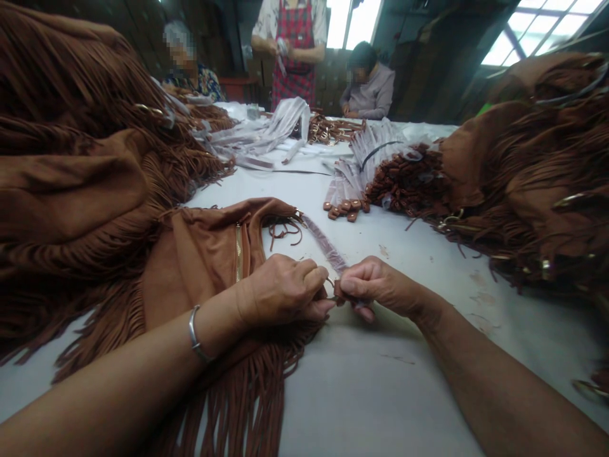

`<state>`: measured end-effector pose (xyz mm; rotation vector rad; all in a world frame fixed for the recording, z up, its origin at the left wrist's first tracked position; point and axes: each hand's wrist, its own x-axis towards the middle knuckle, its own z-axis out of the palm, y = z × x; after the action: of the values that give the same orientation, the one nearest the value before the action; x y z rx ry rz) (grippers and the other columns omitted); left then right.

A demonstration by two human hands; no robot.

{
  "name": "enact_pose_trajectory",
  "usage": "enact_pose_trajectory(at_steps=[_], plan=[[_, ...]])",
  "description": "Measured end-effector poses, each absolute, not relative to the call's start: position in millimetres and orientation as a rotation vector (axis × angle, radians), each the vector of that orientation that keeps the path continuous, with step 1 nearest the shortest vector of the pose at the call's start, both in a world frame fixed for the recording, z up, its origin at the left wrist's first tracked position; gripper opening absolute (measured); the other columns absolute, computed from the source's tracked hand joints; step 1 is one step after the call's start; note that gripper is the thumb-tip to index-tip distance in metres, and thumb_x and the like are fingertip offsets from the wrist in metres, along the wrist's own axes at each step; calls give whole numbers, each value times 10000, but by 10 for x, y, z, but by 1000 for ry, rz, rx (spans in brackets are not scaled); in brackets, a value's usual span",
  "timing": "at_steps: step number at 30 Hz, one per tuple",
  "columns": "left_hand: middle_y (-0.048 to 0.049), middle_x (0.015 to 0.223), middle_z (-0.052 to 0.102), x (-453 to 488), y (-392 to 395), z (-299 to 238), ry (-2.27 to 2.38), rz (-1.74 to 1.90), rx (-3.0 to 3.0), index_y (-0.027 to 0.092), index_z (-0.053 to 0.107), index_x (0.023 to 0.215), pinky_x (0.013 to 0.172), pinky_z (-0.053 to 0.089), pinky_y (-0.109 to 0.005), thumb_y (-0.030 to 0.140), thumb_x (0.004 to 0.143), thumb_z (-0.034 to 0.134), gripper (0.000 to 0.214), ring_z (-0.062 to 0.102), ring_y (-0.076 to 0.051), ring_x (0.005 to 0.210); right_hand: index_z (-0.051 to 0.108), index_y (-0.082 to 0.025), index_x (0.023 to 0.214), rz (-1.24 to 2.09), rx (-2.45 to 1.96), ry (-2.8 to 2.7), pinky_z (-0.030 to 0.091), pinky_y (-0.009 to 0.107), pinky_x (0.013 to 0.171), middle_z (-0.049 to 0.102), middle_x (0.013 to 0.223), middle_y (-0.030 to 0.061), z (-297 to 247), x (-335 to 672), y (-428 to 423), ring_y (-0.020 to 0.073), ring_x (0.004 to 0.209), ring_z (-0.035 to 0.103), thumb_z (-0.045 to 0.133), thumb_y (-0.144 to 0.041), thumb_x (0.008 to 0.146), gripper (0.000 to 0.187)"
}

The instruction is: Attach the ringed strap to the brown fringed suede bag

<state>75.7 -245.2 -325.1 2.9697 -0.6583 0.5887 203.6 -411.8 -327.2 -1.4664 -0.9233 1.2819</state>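
A brown fringed leather bag (204, 254) lies on the white table, its gold zipper showing. From a metal fitting at its far corner, a plastic-wrapped strap (326, 243) runs toward my hands. My left hand (290, 289) is closed at the bag's near corner, gripping a gold metal ring (330, 281). Touching that ring is the strap's brown leather end, pinched between the thumb and fingers of my right hand (368, 285). My fingers partly hide where strap and ring meet.
Fringed brown bags are piled high at the left (71, 178) and right (537, 171). Bundled wrapped straps (380, 158) lie ahead, with more loose straps (276, 130) behind on the white table (295, 190). Several people are across it, one in a checked apron (295, 44).
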Motion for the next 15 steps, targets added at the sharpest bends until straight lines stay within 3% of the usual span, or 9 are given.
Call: enact_pose_trajectory(at_steps=[5,12,15], plan=[[-28,689,581,766,-2421,-3252,-547,533,2976,137,529,829,460,407,-250,436,889,372,343,548,-145,543,602,-87,721,1133,-1580,-1017,313,165,412,517,479,-16,-3205,1978,-4148,50,403,435,565,-452,822,381],[-44,733,594,755,-2477,-3245,-652,527,3016,131,526,858,449,412,-268,439,899,363,351,560,-164,557,602,-86,726,1394,-1625,-1058,246,154,367,464,434,-36,-3190,2047,-4185,54,362,416,559,-493,803,416],[-52,733,591,757,-2464,-3259,-500,521,3052,132,528,851,480,430,-283,433,899,362,348,573,-179,590,587,-100,723,1204,-1647,-1058,273,161,377,472,466,-36,-3252,2013,-4148,54,380,411,541,-481,816,394]])
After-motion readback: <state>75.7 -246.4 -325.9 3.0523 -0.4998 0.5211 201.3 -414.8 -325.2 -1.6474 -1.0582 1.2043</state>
